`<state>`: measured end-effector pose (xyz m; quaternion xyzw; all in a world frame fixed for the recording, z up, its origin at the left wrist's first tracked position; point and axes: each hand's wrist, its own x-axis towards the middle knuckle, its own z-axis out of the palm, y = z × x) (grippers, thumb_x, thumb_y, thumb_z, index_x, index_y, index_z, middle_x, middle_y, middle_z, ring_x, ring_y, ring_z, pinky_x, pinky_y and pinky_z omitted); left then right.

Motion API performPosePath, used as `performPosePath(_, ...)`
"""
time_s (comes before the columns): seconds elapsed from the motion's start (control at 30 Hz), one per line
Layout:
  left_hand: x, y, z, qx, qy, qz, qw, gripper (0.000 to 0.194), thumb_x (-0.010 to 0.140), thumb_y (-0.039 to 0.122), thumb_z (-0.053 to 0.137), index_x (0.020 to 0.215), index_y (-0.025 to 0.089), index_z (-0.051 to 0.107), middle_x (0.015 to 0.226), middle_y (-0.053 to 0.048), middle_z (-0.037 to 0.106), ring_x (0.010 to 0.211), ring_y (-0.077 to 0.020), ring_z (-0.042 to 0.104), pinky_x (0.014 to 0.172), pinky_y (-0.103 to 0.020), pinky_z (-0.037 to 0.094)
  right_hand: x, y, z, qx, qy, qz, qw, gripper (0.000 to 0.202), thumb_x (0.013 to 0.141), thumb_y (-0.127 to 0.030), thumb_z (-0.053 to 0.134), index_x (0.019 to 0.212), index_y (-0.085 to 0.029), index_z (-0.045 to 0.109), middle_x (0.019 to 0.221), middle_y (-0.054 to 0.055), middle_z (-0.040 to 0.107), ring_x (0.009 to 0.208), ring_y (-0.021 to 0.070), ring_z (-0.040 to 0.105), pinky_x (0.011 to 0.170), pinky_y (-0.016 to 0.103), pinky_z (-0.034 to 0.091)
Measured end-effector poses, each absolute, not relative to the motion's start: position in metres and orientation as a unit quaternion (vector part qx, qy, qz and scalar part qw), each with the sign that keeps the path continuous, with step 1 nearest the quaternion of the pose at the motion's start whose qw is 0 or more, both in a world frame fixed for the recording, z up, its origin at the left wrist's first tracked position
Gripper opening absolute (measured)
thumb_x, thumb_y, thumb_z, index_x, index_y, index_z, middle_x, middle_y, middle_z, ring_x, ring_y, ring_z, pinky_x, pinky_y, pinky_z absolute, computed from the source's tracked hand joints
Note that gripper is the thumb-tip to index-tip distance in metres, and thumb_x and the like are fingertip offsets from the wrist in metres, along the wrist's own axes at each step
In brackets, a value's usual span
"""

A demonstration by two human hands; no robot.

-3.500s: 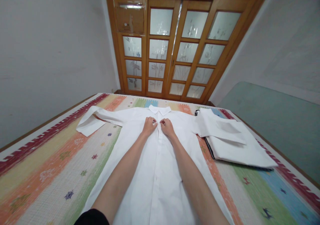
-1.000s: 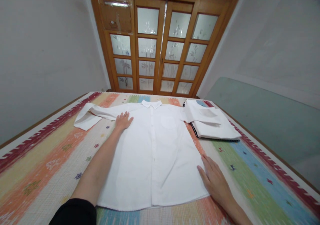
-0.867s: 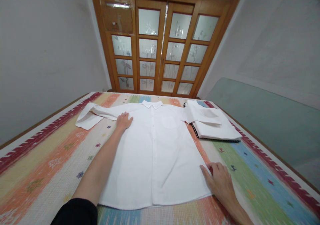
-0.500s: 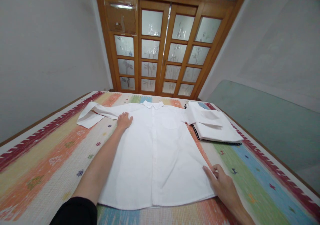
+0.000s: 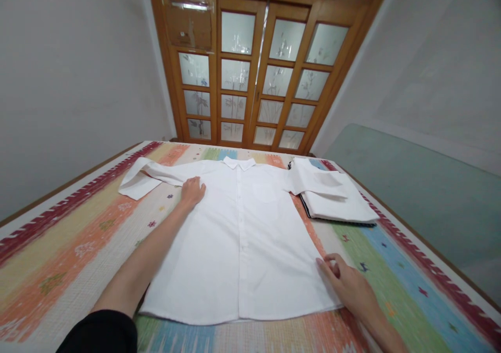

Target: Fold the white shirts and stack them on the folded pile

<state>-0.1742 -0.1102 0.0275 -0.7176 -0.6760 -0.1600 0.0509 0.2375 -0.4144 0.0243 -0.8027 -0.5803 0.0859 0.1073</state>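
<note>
A white button-up shirt lies spread front side up, its collar pointing away from me. My left hand is at the shirt's left underarm, fingers bent and closed on the cloth; the fingertips are partly hidden. Low on the right side edge, my right hand pinches the shirt between thumb and fingers. The left sleeve stretches out to the side with a bend in it. On the right, the other sleeve rests over a folded stack of white cloth with a dark layer beneath.
Beneath everything is a striped, multicoloured cover with small star and animal figures. A pale green panel stands along the right wall. Wooden doors with glass panes are beyond the far edge.
The shirt's lower left corner has shifted outward to the left, and faint creases run across its left half. Both hands keep nearly the same places on the shirt.
</note>
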Motion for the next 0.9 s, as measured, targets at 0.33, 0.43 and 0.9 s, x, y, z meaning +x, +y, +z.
performPosePath(0.33, -0.185, -0.213, 0.010, -0.817, -0.572, -0.077, -0.010, 0.060, 0.095, 0.045, 0.027, 0.141, 0.008, 0.039, 0.151, -0.016, 0.031, 0.141, -0.0318, 0.023, 0.112, -0.048, 0.023, 0.198, -0.319, 0.047, -0.802, -0.596, -0.041, 0.020, 0.043, 0.097, -0.036, 0.029, 0.130, -0.013, 0.044, 0.109, 0.017, 0.064, 0.086, 0.0267, 0.066, 0.071, 0.035, 0.047)
performPosePath(0.43, -0.190, -0.241, 0.006, -0.833, -0.546, -0.087, -0.013, 0.064, 0.095, 0.051, 0.024, 0.145, 0.012, 0.034, 0.152, -0.014, 0.029, 0.142, -0.0303, 0.020, 0.113, -0.049, 0.021, 0.192, -0.295, 0.047, -0.813, -0.579, -0.059, 0.008, 0.045, 0.097, -0.036, 0.030, 0.134, -0.012, 0.041, 0.096, 0.017, 0.068, 0.082, 0.0287, 0.067, 0.071, 0.038, 0.048)
performPosePath(0.9, -0.249, -0.283, 0.015, -0.839, -0.528, -0.113, -0.071, 0.060, 0.091, 0.046, 0.038, 0.142, 0.014, 0.039, 0.152, -0.013, 0.030, 0.142, -0.0269, 0.023, 0.116, -0.046, 0.019, 0.201, -0.294, 0.042, -0.808, -0.587, -0.043, 0.029, 0.053, 0.096, -0.043, 0.033, 0.139, -0.012, 0.039, 0.084, 0.018, 0.069, 0.077, 0.0297, 0.068, 0.070, 0.040, 0.047)
